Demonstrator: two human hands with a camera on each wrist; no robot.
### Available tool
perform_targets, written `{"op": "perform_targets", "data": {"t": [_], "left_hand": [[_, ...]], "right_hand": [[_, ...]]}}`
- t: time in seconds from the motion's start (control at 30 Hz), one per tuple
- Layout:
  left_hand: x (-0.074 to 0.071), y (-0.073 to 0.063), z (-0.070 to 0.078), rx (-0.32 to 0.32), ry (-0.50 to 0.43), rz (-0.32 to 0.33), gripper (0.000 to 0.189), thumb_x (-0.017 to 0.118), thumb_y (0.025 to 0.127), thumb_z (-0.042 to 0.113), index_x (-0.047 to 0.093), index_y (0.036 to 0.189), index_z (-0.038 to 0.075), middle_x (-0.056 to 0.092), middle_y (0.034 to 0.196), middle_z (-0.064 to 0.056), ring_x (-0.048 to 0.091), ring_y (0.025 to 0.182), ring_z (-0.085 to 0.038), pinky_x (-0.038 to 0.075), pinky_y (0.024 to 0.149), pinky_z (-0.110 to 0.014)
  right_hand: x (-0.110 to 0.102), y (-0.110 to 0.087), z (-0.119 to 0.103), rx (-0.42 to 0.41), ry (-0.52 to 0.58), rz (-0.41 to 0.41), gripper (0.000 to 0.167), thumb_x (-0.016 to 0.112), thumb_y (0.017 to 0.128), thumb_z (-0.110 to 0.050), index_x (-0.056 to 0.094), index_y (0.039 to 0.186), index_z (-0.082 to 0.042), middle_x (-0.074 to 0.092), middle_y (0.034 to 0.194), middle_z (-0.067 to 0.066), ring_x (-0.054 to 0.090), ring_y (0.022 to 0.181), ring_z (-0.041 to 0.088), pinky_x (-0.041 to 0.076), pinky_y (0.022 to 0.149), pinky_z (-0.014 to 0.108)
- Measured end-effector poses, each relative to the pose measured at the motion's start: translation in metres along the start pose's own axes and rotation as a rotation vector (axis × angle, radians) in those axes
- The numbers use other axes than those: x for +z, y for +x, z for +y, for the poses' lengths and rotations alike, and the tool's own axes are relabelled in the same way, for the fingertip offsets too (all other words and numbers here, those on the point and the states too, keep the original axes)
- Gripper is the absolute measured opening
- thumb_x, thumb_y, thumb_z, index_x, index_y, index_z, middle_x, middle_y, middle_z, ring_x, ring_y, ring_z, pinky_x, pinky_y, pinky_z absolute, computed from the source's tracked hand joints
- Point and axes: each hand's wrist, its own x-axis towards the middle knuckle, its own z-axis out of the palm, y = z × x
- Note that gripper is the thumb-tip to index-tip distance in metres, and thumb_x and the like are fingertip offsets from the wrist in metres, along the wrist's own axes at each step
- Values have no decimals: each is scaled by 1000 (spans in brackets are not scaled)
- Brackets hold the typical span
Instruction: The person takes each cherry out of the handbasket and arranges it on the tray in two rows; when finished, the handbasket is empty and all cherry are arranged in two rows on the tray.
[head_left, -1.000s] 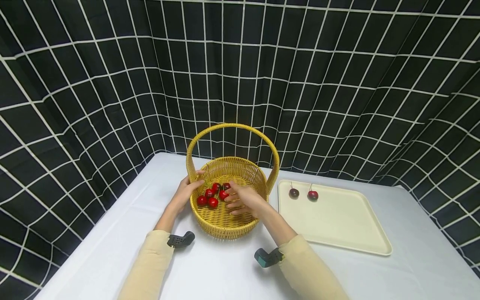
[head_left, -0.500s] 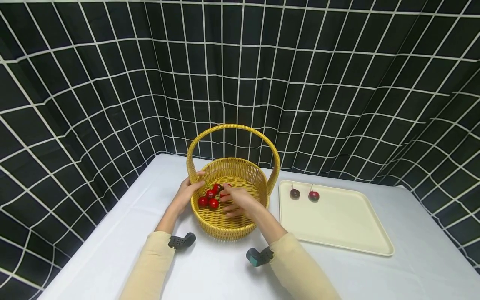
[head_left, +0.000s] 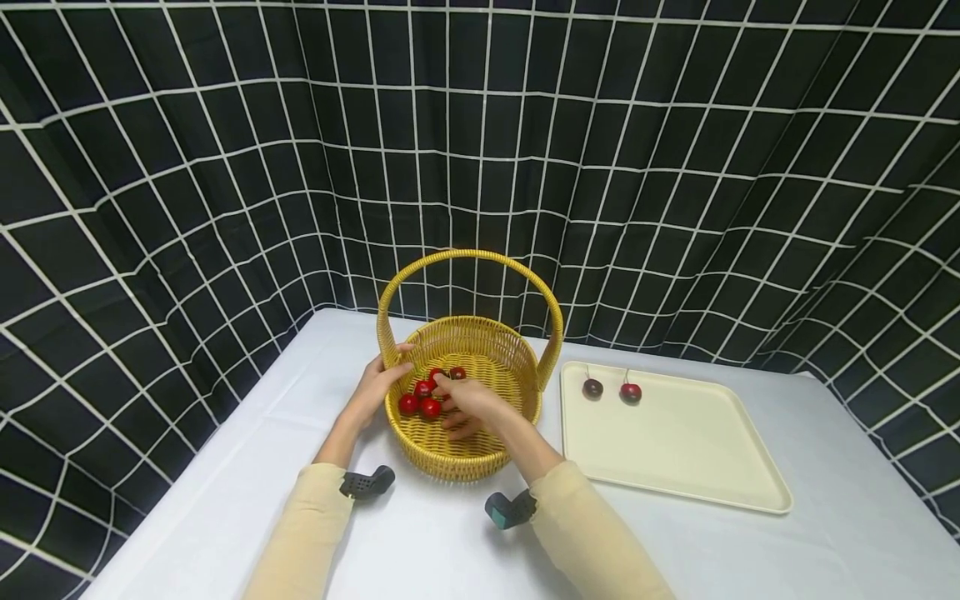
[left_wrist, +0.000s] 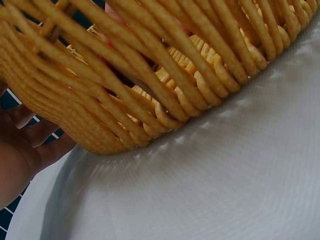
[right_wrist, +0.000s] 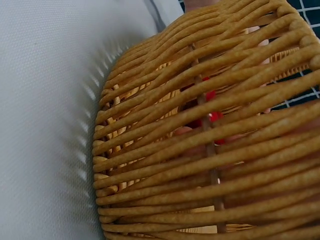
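Observation:
A yellow woven basket (head_left: 450, 468) with a tall arched handle stands on the white-covered table. My left hand (head_left: 369, 392) holds its left rim beside the handle's foot, thumb on the inner side; the left wrist view shows the fingers of this hand (left_wrist: 22, 150) at the outer weave. Several red cherries (head_left: 431, 408) lie inside, toward the left. Over them reaches my right hand (head_left: 476, 404), thumb and index at a cherry (head_left: 437, 375), other fingers spread lower. I cannot tell whether it pinches one. Through the weave, red cherries (right_wrist: 212, 117) show in the right wrist view.
A cream tray (head_left: 690, 442) lies right of the basket, bearing a dark cherry (head_left: 592, 388) and a red one (head_left: 631, 393), both with stems. A black curtain (head_left: 480, 167) with white grid lines surrounds the table (head_left: 420, 550) at the back and sides.
My right hand has moved left and further over the cherries, uncovering one at the back and hiding another. My left hand keeps its hold on the basket.

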Motion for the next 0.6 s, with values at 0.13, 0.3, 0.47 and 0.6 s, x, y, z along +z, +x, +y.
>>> {"op": "perform_targets", "data": {"t": [0.13,0.3,0.47,0.6], "left_hand": [[1,0,0,1,-2,1,43,52,97,17,45,138,7,38,146,-17,34,133,-31,25,109,-48],[1,1,-1,1,6,-11,43,51,97,17,45,139,7,36,147,-18,33,134,-33,25,109,-50],[1,0,1,9,9,-16,43,50,98,15,43,140,7,34,149,-17,30,136,-32,22,110,-49],[2,-2,6,-1,-26,-22,42,49,98,11,43,140,5,34,149,-16,30,136,-31,21,111,-46]], "right_hand": [[1,1,0,9,-33,2,52,43,101,-42,58,124,2,56,114,18,62,90,30,56,74,42],[1,3,1,-18,-86,-23,45,47,100,-37,63,118,1,57,113,16,61,89,28,56,74,40],[3,5,3,-90,-193,-65,31,50,100,-24,66,115,-2,62,108,10,60,92,25,55,78,38],[4,5,4,-140,-289,-94,24,56,97,-20,68,113,-6,64,104,5,60,92,21,54,78,35]]}}
